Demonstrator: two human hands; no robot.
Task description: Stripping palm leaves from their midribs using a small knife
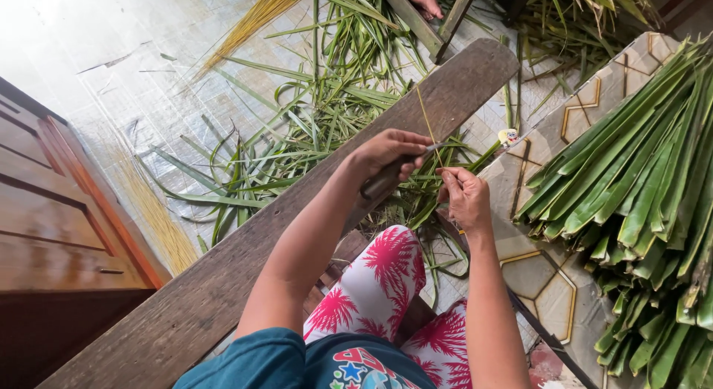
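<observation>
At frame centre, head view: a knife [386, 177] is clenched in the left hand [390, 155], fingers fully closed round the handle. A thin yellowish leaf rib [427, 121] is pinched between the fingertips of the right hand [464, 196], otherwise loosely curled, and is met by the blade just above. Risk judged: the rib could be snapped or the right fingertips nicked, the blade being close to them. Stacked green leaves [639, 181] are noted at right, a wooden plank [223, 277] beneath the arms.
</observation>
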